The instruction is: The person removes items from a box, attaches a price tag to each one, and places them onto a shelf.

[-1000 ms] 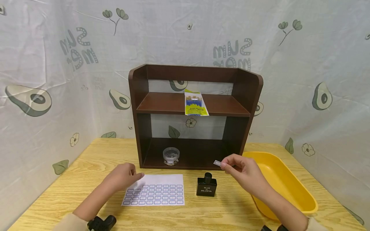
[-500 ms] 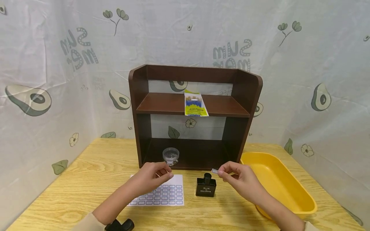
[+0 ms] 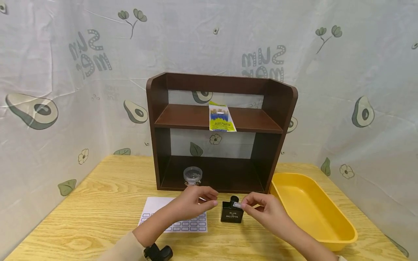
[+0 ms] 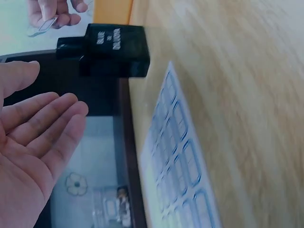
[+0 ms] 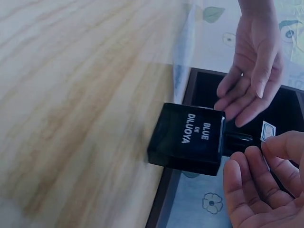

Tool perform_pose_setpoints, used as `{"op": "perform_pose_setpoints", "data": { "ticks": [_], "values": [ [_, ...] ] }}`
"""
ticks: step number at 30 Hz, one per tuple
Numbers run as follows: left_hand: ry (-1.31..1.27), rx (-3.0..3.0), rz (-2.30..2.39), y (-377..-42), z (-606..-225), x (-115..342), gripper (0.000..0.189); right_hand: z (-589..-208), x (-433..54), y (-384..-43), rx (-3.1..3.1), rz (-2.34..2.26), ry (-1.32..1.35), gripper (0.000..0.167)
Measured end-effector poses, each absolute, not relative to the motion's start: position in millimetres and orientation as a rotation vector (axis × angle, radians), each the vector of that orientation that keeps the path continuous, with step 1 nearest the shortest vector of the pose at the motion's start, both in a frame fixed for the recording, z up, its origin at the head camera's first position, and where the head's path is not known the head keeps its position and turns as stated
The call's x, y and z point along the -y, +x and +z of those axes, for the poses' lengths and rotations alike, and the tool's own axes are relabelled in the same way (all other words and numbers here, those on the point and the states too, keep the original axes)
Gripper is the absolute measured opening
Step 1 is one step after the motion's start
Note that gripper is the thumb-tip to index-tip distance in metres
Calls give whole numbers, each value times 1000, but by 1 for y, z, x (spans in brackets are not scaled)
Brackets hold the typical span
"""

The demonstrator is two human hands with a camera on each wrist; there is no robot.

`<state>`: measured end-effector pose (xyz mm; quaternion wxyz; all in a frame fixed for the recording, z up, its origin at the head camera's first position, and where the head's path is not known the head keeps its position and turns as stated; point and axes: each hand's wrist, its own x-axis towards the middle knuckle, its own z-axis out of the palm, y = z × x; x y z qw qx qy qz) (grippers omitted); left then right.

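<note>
A black perfume bottle (image 3: 231, 214) with a round cap stands upright on the table, its front lettered BLUE DE DILUOYA. Between thumb and index finger, my right hand (image 3: 269, 212) pinches a small white label sticker (image 3: 237, 205) with a blue border, just in front of the bottle's upper right. My left hand (image 3: 196, 201) hovers to the left of the bottle, holding nothing, its fingers relaxed and apart from it in the left wrist view. Under the left forearm lies a sheet of labels (image 3: 189, 226), partly hidden by the arm.
Behind the bottle stands a dark brown two-tier shelf (image 3: 222, 187). On its lower level is a clear round jar (image 3: 192, 175); its upper level bears a yellow-and-blue packet (image 3: 222, 117). A yellow tray (image 3: 313, 206) sits at the right of the wooden table (image 3: 111, 203).
My left hand has moved right from the label sheet to beside the bottle. My right hand has brought the label sticker down and left, close to the bottle.
</note>
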<state>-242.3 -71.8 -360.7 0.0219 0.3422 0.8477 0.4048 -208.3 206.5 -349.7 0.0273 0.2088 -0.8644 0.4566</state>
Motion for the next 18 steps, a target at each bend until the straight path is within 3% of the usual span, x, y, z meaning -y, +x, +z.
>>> {"op": "perform_pose_setpoints", "data": {
  "ticks": [18],
  "values": [
    [1017,-2495,1297,-245,-375,51,43,-372,-201,-208,2702,1300,794,9]
  ]
}}
